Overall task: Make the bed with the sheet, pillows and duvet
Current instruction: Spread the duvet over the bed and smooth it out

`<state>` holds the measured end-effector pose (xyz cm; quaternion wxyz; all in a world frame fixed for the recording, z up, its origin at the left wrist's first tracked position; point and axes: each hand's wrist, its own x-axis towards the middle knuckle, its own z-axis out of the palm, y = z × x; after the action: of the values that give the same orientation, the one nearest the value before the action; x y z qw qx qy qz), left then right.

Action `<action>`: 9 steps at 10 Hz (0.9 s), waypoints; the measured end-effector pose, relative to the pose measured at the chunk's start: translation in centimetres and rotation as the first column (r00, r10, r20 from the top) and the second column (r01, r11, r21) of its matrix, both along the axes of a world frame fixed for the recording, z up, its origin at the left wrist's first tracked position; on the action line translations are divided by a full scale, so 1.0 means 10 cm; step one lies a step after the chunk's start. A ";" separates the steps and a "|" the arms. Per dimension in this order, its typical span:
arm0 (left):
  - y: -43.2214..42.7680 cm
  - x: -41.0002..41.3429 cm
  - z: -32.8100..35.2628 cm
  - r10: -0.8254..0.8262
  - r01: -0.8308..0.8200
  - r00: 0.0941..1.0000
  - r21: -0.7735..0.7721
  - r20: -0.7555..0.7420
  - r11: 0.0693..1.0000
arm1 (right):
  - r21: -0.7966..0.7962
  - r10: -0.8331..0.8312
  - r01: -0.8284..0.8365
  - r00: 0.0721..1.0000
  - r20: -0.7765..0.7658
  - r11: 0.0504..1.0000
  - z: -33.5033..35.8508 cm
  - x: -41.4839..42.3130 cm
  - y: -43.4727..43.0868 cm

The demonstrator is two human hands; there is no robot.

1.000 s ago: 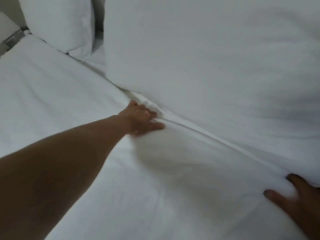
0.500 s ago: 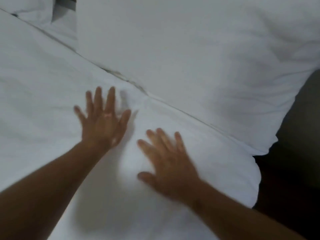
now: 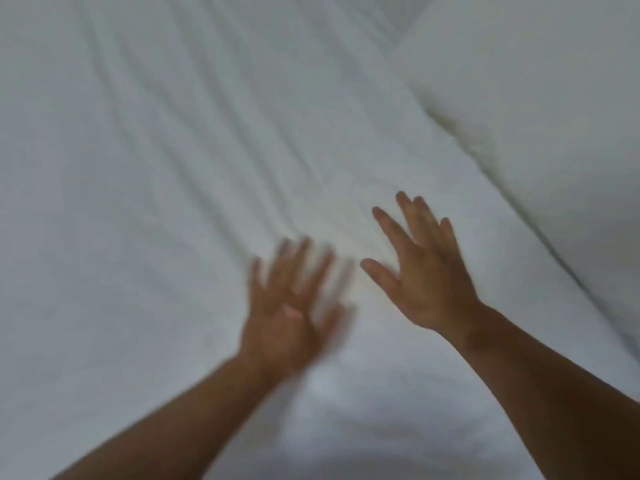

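A white duvet [image 3: 156, 202] fills most of the view, with soft diagonal creases running across it. A white pillow [image 3: 540, 126] lies along the right and upper right, its lower edge meeting the duvet in a dark seam. My left hand [image 3: 291, 310] is flat over the duvet with fingers spread, blurred by motion. My right hand [image 3: 426, 271] is beside it, fingers straight and spread, palm down on the duvet just left of the pillow. Neither hand holds anything.
Only white bedding is in view. A second pillow corner [image 3: 398, 15] shows at the top edge.
The view has swung left, so the pillow now sits at the right. Both flat hands have slid across the duvet; the left hand is blurred, still moving.
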<state>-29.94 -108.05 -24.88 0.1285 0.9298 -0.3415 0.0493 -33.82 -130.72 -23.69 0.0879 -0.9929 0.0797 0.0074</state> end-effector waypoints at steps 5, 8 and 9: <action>3.99 -0.69 -0.21 0.790 -0.728 0.587 0.311 -0.177 0.611 | 0.047 0.471 -0.469 0.878 -0.082 0.882 -0.23 0.76 2.96; 6.02 -2.68 -0.27 0.751 -0.770 -0.568 0.539 -0.338 -0.340 | 0.272 0.975 -0.937 0.219 -0.036 0.220 -0.25 -0.66 4.42; 5.65 -2.08 -0.07 0.927 -0.930 -0.293 0.295 -0.236 -0.219 | 0.073 0.832 -0.834 0.533 -0.154 0.547 -0.22 -0.09 4.03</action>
<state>-50.72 -51.50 -25.56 0.1078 0.8284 0.5476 -0.0479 -34.71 -90.42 -25.92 0.0620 -0.9069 -0.3950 0.1328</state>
